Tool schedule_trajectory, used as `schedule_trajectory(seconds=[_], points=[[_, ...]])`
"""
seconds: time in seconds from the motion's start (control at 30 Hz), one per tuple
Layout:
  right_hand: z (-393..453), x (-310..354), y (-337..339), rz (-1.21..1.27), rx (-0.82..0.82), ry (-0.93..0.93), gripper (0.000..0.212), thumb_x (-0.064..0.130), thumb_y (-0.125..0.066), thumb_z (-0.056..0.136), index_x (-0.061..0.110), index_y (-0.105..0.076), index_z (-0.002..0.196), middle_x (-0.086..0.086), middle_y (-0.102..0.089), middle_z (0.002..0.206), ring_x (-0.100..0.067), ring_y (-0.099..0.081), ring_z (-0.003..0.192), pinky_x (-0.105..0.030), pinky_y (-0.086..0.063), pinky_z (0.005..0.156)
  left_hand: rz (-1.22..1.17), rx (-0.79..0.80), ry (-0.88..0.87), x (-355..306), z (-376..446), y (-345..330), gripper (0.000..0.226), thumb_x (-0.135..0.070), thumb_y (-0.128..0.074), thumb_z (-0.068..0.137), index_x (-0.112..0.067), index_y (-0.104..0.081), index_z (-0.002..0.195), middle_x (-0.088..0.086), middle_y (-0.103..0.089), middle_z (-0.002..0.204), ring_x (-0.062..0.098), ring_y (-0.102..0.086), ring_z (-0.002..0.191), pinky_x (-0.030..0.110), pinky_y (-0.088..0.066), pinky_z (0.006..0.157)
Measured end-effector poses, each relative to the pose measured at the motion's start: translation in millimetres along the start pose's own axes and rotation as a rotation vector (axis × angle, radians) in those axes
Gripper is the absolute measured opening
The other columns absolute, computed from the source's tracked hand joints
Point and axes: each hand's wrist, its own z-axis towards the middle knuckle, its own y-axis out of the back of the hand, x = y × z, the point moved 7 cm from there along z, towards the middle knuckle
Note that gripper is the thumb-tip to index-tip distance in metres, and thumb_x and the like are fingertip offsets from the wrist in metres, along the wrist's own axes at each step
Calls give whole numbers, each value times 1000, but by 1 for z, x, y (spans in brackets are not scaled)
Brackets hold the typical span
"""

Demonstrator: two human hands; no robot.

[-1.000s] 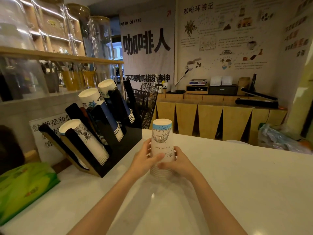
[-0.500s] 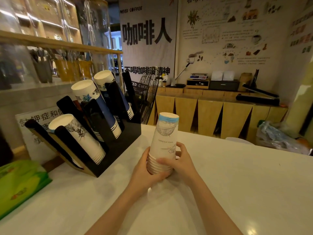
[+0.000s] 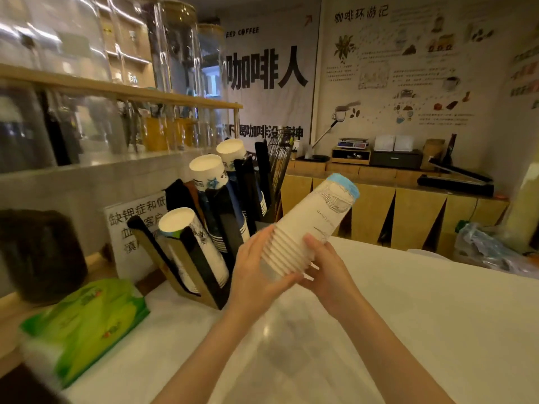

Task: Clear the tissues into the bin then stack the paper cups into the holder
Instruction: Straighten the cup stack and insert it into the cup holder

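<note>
Large black characters on the pale wall banner (image 3: 267, 68) read 咖啡人, with "COFFEE" in small letters above; the illustrated poster (image 3: 408, 68) to its right is headed 咖啡环游记. A white printed sign (image 3: 131, 225) behind the cup holder starts 缺钾症和低, the rest hidden.

Both hands grip a nested stack of white paper cups with a blue band round the base (image 3: 310, 228), lifted off the glossy white counter (image 3: 408, 316) and tilted, base up and to the right, ribbed rims low. The left hand (image 3: 256, 275) wraps the rim end from the left, fingers curled under it; the right hand (image 3: 329, 272) presses the other side, fingers together along the rims. Fine print runs down the top cup, too blurred to read.

Just left of the hands stands the black slanted cup holder with wooden sides (image 3: 213, 249), its slots holding three leaning sleeves of white cups, two printed in blue. A soft green plastic tissue pack (image 3: 84, 322) lies at the counter's left edge.
</note>
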Motion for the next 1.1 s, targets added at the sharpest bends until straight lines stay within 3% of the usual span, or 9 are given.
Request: schedule_trajectory(seconds=[0.1,0.2,0.3,0.37,0.43,0.63,0.77,0.93,1.1], points=[[-8,28,-44,72,69,64,55,35,-59,79,26,-42,131,-10,-56,128,-27,-59,108,-37,-55,74,49,-72,-130,-29,17,47,82,-49,-70,62,-36,-27,130,-9,-42,132,9,-36,125,12,-26,99],[-12,51,-86,95,89,128,55,34,-60,80,25,-42,132,-11,-56,129,-26,-60,108,-36,-57,70,82,-127,-225,-48,30,93,81,-53,-67,61,-38,-26,129,-14,-41,127,7,-37,122,21,-30,101],[-13,68,-125,51,98,225,47,28,-61,83,26,-46,128,-3,-59,126,-24,-59,112,-43,-56,82,73,-159,-248,-48,40,132,83,-52,-71,59,-38,-28,129,-13,-42,127,10,-41,123,29,-38,103],[-14,74,-150,-16,113,292,49,26,-64,81,26,-47,127,2,-61,123,-20,-59,111,-44,-54,88,61,-182,-256,-42,44,153,86,-44,-78,59,-37,-28,129,-12,-43,126,2,-43,118,20,-39,100],[-15,74,-172,-94,129,338,54,24,-66,80,24,-46,130,5,-62,120,-16,-61,107,-39,-54,88,44,-199,-235,-32,46,171,90,-42,-79,58,-40,-27,131,-13,-43,126,-10,-43,111,6,-38,92],[-15,59,-211,-319,196,502,46,17,-67,81,40,-43,112,21,-60,102,10,-61,87,-9,-52,65,-21,-106,-120,5,56,190,92,-41,-80,58,-47,-23,131,-15,-45,126,-8,-45,110,6,-35,83],[0,34,-209,-349,172,446,47,23,-61,85,37,-39,124,11,-58,118,-3,-56,106,-19,-49,83,-21,-2,-45,31,58,183,87,-45,-78,59,-38,-30,131,-23,-49,116,-10,-48,102,9,-38,80],[9,-2,-197,-373,157,283,29,35,-29,97,34,-48,118,16,-59,108,5,-54,99,-2,-47,66,25,56,135,59,61,176,70,-54,-70,63,-27,-44,122,-12,-56,116,2,-48,99,22,-41,80],[20,-30,-177,-423,105,179,49,45,-14,96,30,-46,130,10,-57,116,2,-53,101,-9,-40,72,-62,6,131,64,59,177,64,-45,-74,65,-25,-46,119,-11,-55,110,6,-51,102,26,-44,85]])
